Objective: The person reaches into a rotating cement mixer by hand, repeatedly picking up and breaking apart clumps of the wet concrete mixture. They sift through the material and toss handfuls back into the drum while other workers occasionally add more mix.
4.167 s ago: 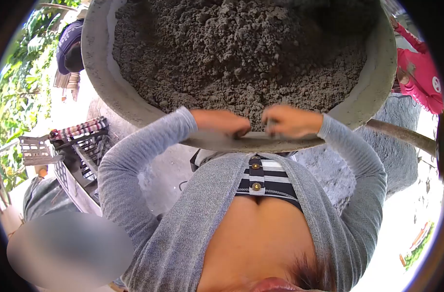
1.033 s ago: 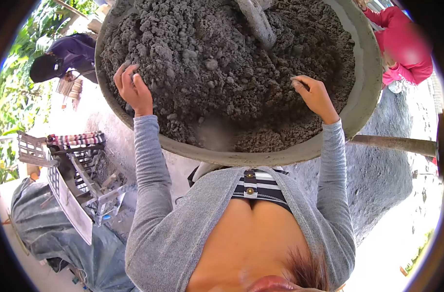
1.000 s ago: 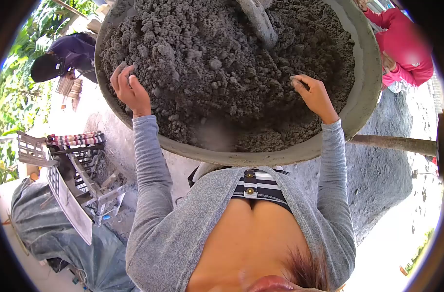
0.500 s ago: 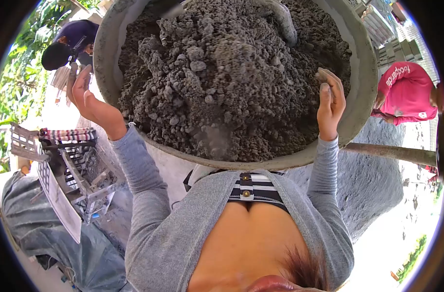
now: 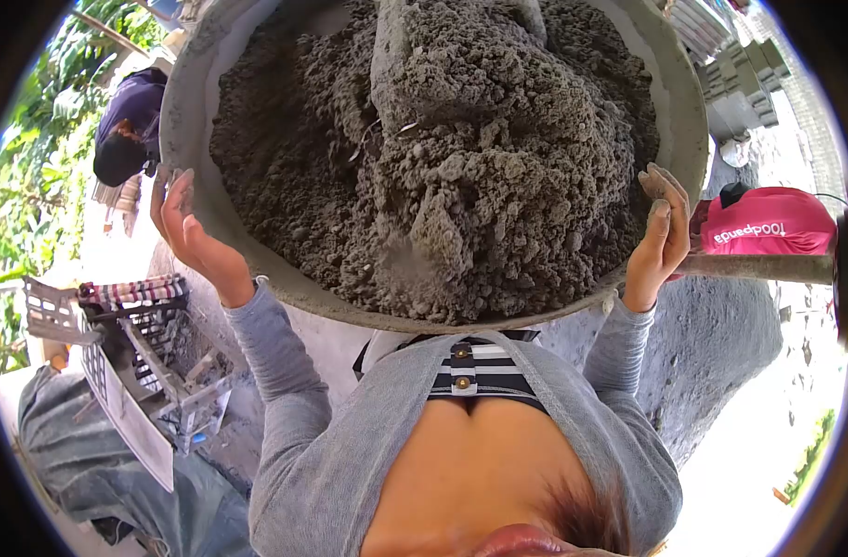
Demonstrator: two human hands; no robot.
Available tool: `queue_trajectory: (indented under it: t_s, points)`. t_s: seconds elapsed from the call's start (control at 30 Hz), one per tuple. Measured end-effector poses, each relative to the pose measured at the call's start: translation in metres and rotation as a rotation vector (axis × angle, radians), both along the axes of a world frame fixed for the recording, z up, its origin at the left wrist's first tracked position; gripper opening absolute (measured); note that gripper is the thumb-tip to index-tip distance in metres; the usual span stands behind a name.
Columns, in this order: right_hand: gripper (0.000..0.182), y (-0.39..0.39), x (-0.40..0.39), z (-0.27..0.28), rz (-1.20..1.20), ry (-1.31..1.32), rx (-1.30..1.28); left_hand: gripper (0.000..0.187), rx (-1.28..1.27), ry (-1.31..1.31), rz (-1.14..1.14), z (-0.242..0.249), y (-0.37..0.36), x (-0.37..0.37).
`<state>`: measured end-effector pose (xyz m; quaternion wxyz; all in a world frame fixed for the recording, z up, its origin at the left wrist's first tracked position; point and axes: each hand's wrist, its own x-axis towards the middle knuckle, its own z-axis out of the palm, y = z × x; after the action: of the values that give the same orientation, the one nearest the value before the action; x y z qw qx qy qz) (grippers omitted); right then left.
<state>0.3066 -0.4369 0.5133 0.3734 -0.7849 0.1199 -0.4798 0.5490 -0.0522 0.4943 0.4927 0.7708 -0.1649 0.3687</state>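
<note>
In the head view a large round mixer drum (image 5: 693, 102) stands right before me, holding damp grey mortar mix (image 5: 498, 213) that is crumbly and lumpy. A mix-coated blade (image 5: 387, 65) shows inside it, partly buried. My left hand (image 5: 199, 232) is at the left side of the drum's rim, fingers stretched upward and apart, palm toward the drum. On the right side, my right hand (image 5: 661, 237) is at the rim with its fingers extended and slightly bent, dusted with grey. Neither hand appears to hold anything; whether they press on the rim is hard to tell.
A person in dark clothing (image 5: 130, 121) bends at the left. Another in a pink shirt (image 5: 768, 223) is at the right, beside a thick pole (image 5: 758, 267). A slatted wooden frame (image 5: 155, 362) and a dark tarp (image 5: 127, 464) lie left; a grey heap (image 5: 712, 343) lies right.
The mix and blade have shifted inside the drum, and the blade now shows at upper centre. My right hand has moved outward to the rim. Both people have bent or turned.
</note>
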Motion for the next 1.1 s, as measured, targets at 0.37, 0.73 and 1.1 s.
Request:
queue_trajectory:
  t_s: [0.37,0.73,1.1]
  points:
    - [0.022,0.012,0.014,0.004,-0.066,-0.137,0.036,0.055,-0.056,0.036,-0.132,-0.010,-0.032,0.002]
    - [0.021,-0.037,0.055,0.042,0.061,-0.220,-0.099,0.055,-0.189,0.096,-0.254,0.007,-0.032,0.013]
    - [0.063,-0.020,0.120,-0.069,0.732,1.999,-0.330,0.061,1.686,0.915,-0.869,-0.101,-0.121,0.010]
